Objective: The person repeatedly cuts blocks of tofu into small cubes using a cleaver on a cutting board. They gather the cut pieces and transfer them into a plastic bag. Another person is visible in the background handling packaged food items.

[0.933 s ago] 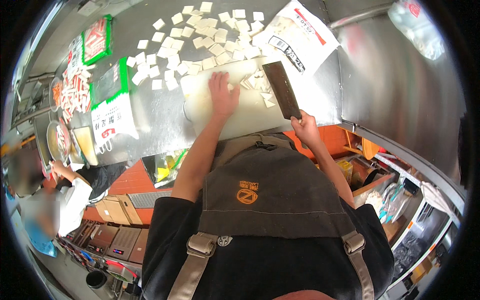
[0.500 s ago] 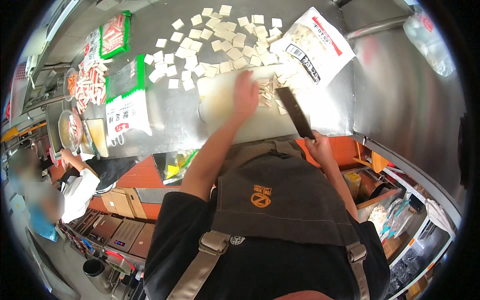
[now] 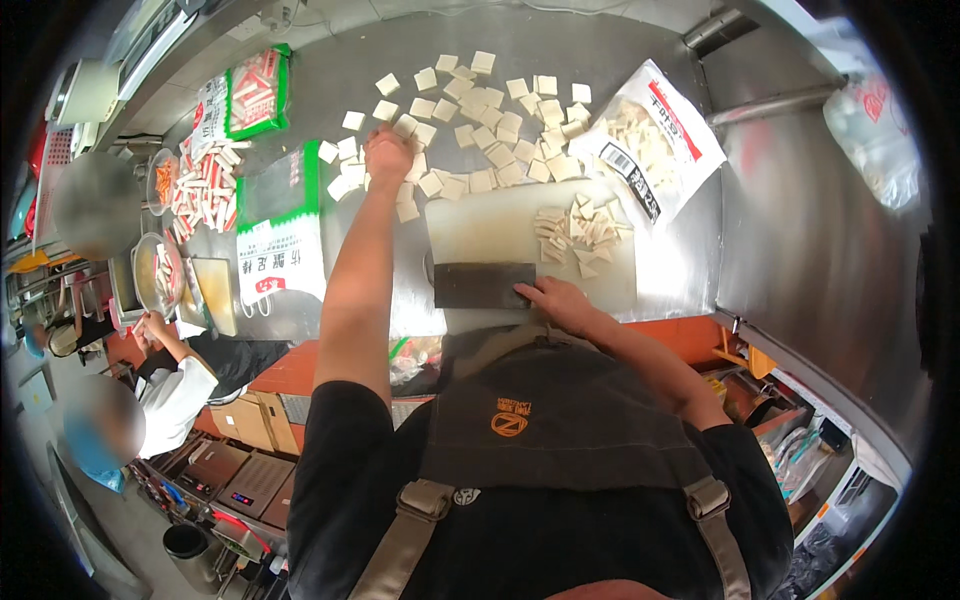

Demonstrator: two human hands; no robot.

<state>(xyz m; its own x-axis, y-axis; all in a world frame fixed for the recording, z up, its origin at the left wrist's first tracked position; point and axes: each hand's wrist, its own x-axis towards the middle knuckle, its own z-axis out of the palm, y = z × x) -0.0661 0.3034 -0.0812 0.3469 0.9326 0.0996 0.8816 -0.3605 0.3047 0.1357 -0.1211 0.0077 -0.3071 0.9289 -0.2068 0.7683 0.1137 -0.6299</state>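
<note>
My left hand reaches past the cutting board to the scattered pale square slices on the metal table. Its fingers are curled down among the leftmost slices, and what they hold is hidden. My right hand grips a dark, broad-bladed cleaver by the handle end. The blade points left, broad side up, over the near part of the white cutting board. On the board's right side lies a pile of cut pale pieces, some of them triangular and some narrow.
An opened white bag of pale pieces leans beyond the board's right corner. To the left lie a green-edged bag, a heap of red-and-white sticks and a bowl. A co-worker in a white sleeve stands at far left.
My left hand has left the cutting board and moved left and away to the loose slices. The cleaver has swung from the board's right side to lie crosswise near its front edge.
</note>
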